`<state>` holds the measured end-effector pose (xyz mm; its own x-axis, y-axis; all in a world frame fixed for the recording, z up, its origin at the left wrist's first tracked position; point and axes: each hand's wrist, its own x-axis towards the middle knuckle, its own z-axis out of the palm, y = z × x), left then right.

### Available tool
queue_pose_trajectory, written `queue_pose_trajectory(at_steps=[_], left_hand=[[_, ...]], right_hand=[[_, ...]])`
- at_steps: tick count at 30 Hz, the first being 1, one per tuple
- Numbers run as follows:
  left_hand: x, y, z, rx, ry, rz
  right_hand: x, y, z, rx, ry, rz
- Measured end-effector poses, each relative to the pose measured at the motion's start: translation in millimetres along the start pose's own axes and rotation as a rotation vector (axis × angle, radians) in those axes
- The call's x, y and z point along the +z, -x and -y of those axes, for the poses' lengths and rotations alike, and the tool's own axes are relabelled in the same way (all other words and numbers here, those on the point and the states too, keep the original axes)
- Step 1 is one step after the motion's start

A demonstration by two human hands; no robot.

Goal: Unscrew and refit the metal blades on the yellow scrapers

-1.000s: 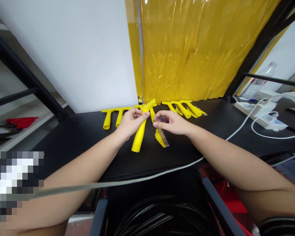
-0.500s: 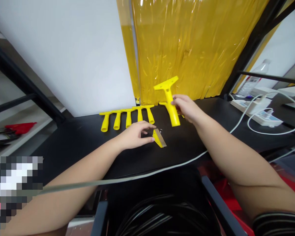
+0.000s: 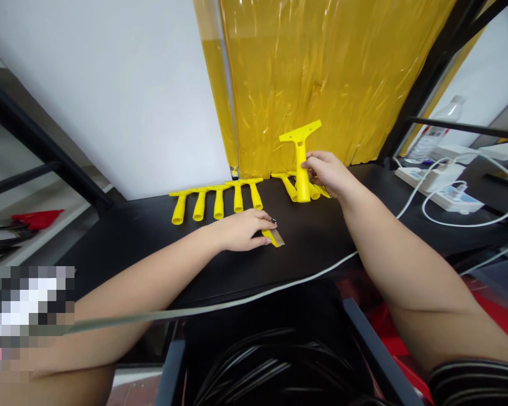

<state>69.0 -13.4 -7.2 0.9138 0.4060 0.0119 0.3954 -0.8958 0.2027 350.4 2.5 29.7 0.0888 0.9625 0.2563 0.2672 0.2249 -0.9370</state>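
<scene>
My right hand (image 3: 328,173) grips a yellow plastic scraper handle (image 3: 301,163), held upright above the table with its wide T-shaped head at the top. Low over the black tabletop, my left hand (image 3: 248,231) has thumb and fingers closed around a small yellow blade cover (image 3: 272,238). A thin metal blade (image 3: 278,237) sticks out of its right side. Something small and dark shows at the left fingertips, too small to name. Several more yellow scraper handles (image 3: 218,204) lie in a row beyond my left hand. Others (image 3: 288,187) lie behind the raised handle, partly hidden.
A white cable (image 3: 296,286) runs across the table's front edge. At right are power strips (image 3: 452,197) with plugs and a clear plastic bottle (image 3: 440,129). A white panel (image 3: 122,101) and yellow film (image 3: 322,73) stand behind the table (image 3: 313,254).
My left hand has moved right and closed on the blade cover. My right hand has carried the scraper handle slightly right and up, away from the left hand.
</scene>
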Motion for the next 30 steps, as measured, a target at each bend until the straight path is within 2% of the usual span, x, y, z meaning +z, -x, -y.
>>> queue_pose_trajectory(at_steps=[3, 16, 26, 30], left_hand=[[-4, -10, 2, 0.030, -0.023, 0.018], [-15, -61, 19, 0.067, -0.087, 0.119], [-27, -102, 31, -0.102, -0.197, 0.200], [-34, -112, 28, -0.144, -0.268, 0.287]], right_hand=[[0, 1, 3, 0.007, -0.056, -0.067], [-3, 1, 6, 0.007, -0.065, -0.063], [-3, 4, 11, 0.006, -0.057, -0.073], [-3, 5, 13, 0.010, -0.055, -0.087]])
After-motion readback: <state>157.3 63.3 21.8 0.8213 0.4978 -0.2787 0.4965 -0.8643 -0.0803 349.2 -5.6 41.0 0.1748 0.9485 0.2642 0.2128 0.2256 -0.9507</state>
